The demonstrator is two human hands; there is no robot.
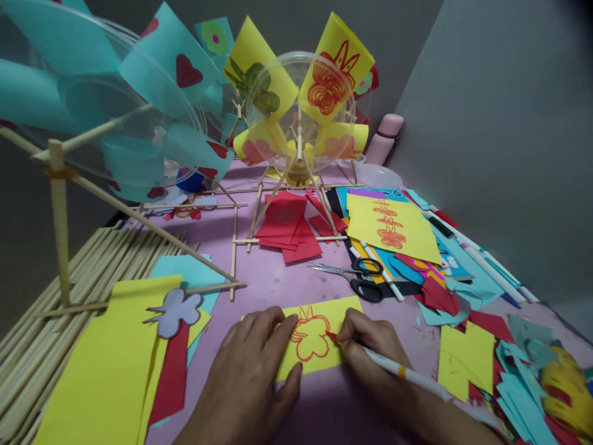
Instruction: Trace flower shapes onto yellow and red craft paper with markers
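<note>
A strip of yellow paper (340, 363) lies on the purple tabletop in front of me, bearing a red butterfly outline with a few inner lines on its left wing. My left hand (254, 364) rests flat on the strip's left part, fingers stretched out. In my right hand (370, 346) is a white felt-tip pen (417, 378), its red tip touching the paper at the butterfly's right wing. Left of my left hand, a grey butterfly cutout (175, 314) lies over yellow sheets (109, 364) and a red strip (170, 383).
Black-handled scissors (365, 278) lie beyond my right hand. A yellow sheet with red butterflies (393, 225) tops stacked papers. Stick-framed paper wheels (301, 123) stand behind red cards (290, 225). Wooden sticks (88, 284) fill the left; markers (491, 266) and paper scraps (466, 358) the right.
</note>
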